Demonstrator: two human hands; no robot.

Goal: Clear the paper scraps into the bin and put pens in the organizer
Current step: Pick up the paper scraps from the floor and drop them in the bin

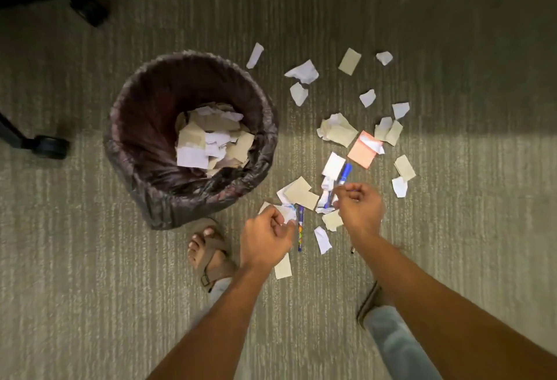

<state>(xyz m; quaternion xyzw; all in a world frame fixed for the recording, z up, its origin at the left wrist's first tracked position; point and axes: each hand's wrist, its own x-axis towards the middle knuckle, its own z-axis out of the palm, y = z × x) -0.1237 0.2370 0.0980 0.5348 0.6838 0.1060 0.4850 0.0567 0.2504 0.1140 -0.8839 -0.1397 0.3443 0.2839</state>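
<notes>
A round bin (141,168) with a dark liner stands on the carpet, part full of paper scraps (211,141). To its right, several white and tan scraps (339,132) and a pink sheet (363,152) lie scattered. A blue marker (344,175) lies among the scraps, and a patterned pen (300,230) lies nearer me. My left hand (266,239) has curled fingers that pinch a white scrap (287,214) beside the patterned pen. My right hand (360,209) hovers with curled fingers just below the marker; whether it holds anything is hidden.
My sandalled left foot (209,254) stands close to the bin's near side, and my right leg (391,337) is at lower right. Office chair legs and castors (49,146) sit at the far left. A small dark pen tip (351,249) shows beside my right wrist.
</notes>
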